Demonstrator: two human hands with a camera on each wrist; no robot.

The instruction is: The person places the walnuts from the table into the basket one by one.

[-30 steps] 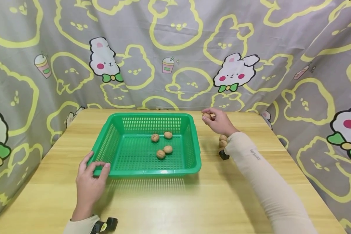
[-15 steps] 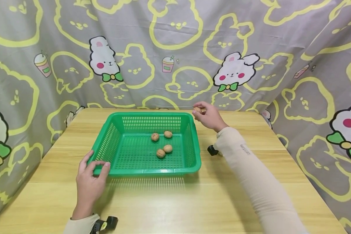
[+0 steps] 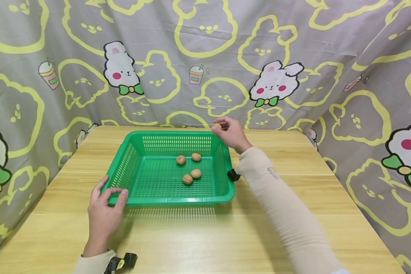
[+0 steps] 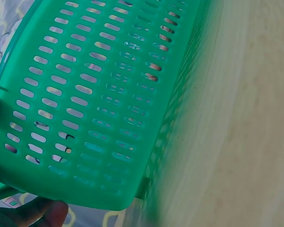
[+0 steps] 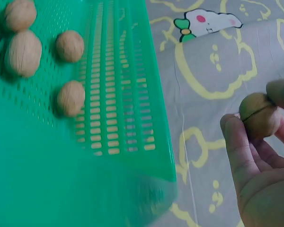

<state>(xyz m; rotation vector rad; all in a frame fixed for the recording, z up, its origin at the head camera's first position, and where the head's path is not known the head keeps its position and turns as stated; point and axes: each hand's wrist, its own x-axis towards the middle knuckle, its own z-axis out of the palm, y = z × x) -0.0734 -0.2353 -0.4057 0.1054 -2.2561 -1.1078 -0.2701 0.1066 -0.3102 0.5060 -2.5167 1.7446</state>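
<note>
A walnut (image 5: 259,115) is pinched between the thumb and fingertips of my right hand (image 3: 233,136), above the far right corner of a green plastic basket (image 3: 178,200). Inside the basket lie several walnuts (image 3: 196,174), grouped right of its middle. My left hand (image 3: 104,217) grips the rim at the near left corner, thumb over the front edge and fingers along the left side. In the left wrist view its fingertips (image 4: 57,213) show at the corner beside the slotted wall.
The basket stands on a light wooden table (image 3: 178,243). A grey curtain (image 3: 222,42) with yellow cartoon outlines hangs behind the table and along both sides. My right sleeve (image 3: 277,198) covers part of the table right of the basket.
My right hand has carried its walnut leftward, from right of the basket to over its far right corner. Walnuts on the table at right are now hidden by the sleeve. My left hand stays put.
</note>
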